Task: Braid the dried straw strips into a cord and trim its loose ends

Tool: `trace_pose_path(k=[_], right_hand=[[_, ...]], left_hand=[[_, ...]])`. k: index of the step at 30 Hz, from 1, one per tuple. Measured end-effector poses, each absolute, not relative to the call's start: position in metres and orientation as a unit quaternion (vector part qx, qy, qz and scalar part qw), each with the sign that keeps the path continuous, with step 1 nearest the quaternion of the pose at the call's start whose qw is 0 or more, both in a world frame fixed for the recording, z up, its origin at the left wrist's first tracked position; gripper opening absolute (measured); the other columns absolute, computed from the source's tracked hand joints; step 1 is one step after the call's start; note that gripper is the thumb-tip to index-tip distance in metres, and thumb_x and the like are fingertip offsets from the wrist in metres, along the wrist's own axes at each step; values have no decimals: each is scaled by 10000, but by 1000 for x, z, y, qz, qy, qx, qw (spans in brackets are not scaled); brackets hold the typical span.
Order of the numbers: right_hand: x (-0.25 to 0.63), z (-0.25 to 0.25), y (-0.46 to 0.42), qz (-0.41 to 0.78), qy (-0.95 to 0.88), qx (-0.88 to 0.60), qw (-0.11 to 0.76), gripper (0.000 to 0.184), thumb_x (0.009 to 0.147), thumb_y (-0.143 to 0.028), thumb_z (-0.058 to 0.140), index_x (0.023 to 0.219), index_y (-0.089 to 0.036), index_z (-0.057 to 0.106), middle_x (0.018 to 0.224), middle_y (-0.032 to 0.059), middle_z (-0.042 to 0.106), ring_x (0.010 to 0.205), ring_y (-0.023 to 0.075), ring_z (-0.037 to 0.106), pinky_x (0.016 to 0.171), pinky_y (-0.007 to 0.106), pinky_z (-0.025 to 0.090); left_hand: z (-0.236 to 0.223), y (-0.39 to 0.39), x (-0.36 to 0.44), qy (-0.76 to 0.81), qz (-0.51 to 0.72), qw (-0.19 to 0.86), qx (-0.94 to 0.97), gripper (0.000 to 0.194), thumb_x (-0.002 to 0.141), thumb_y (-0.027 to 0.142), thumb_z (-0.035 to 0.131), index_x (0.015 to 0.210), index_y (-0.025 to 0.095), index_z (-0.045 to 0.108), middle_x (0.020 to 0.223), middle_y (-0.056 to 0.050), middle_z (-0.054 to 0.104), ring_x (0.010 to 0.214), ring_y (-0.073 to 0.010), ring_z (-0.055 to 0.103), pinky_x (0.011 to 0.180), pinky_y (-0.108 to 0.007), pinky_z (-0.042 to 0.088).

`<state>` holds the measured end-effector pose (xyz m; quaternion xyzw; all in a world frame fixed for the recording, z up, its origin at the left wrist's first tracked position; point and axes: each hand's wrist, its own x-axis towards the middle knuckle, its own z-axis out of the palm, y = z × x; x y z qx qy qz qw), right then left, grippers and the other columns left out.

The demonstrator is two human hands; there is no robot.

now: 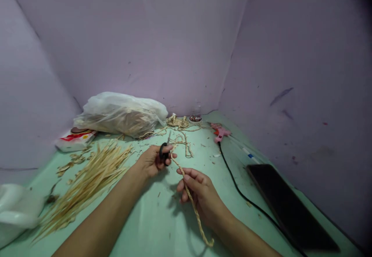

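Observation:
My left hand [154, 161] is closed around the black handles of a pair of scissors [163, 152], whose blades point away from me. A twisted cord of dry straw-coloured fibre [193, 202] runs from beside the scissors down toward me, ending in a small hook. My right hand [199, 191] pinches this cord between thumb and fingers near its middle. Past the hands, more thin cord [187, 148] lies in loops on the green tabletop [154, 226]. Whether the left fingers also grip the cord's upper end is unclear.
Loose dry fibre strips [93, 183] spread on the left, near a white plastic object [17, 206]. Behind are a stuffed plastic bag [122, 113], a braided piece [177, 121] and a jar of beads [195, 117]. A pink glue gun [221, 133], its cable and a dark tablet-like slab [290, 206] lie right.

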<state>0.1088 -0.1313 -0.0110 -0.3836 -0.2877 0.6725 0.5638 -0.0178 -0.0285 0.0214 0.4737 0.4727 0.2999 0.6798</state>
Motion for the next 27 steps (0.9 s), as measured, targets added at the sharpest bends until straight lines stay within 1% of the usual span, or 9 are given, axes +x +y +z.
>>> trace_pose_path(k=[3, 8, 10, 12, 15, 18, 21, 27], right_hand=[[107, -9, -134, 673, -323, -396, 535, 296, 678, -344, 633, 869, -122, 590, 544, -1, 616, 366, 61, 474, 404, 180, 342], [104, -6, -138, 656, -392, -444, 468, 327, 671, -394, 611, 853, -124, 580, 522, -14, 596, 352, 59, 460, 380, 176, 292], [103, -5, -140, 645, -415, -465, 442, 337, 674, -411, 593, 855, -127, 577, 523, -16, 591, 350, 60, 454, 375, 179, 290], [101, -4, -140, 635, -427, -481, 427, 356, 663, -423, 592, 857, -125, 578, 515, -19, 584, 345, 61, 446, 374, 184, 300], [100, -5, -141, 630, -417, -501, 421, 389, 616, -433, 629, 843, -120, 583, 505, -24, 576, 341, 59, 440, 384, 194, 326], [100, -7, -142, 643, -405, -504, 411, 339, 563, -411, 676, 716, -135, 556, 487, -21, 573, 346, 59, 446, 396, 199, 341], [100, -11, -144, 648, -421, -497, 395, 296, 572, -388, 674, 607, -158, 492, 452, -19, 562, 343, 62, 446, 388, 196, 335], [96, -19, -147, 649, -451, -510, 339, 243, 599, -351, 643, 592, -167, 485, 412, -37, 531, 327, 64, 421, 364, 194, 306]], left_hand=[[26, -25, -22, 447, 261, 793, 320, 97, 723, 182, 556, 781, 104, 549, 596, -60, 604, 343, -43, 428, 291, -129, 304], [35, -18, -36, 400, 282, 827, 278, 91, 723, 124, 543, 801, 90, 575, 581, -66, 595, 323, -45, 409, 267, -125, 297], [38, -14, -41, 392, 314, 823, 265, 108, 703, 75, 535, 804, 85, 572, 580, -64, 590, 328, -49, 418, 271, -125, 312], [40, -9, -46, 401, 352, 808, 251, 123, 676, 35, 526, 776, 99, 558, 555, -40, 574, 337, -54, 437, 270, -116, 309], [43, -4, -49, 425, 378, 790, 229, 80, 664, 43, 520, 688, 119, 513, 478, 5, 505, 318, -55, 426, 238, -95, 235], [45, -4, -47, 453, 386, 777, 205, 120, 660, 55, 510, 598, 135, 445, 419, 30, 432, 283, -46, 371, 220, -94, 180], [47, -5, -42, 479, 400, 758, 190, 173, 648, 38, 478, 554, 151, 388, 389, 46, 384, 266, -35, 324, 222, -95, 175], [44, -7, -35, 516, 417, 725, 187, 166, 620, 20, 452, 547, 152, 384, 378, 60, 369, 264, -21, 293, 238, -94, 210]])
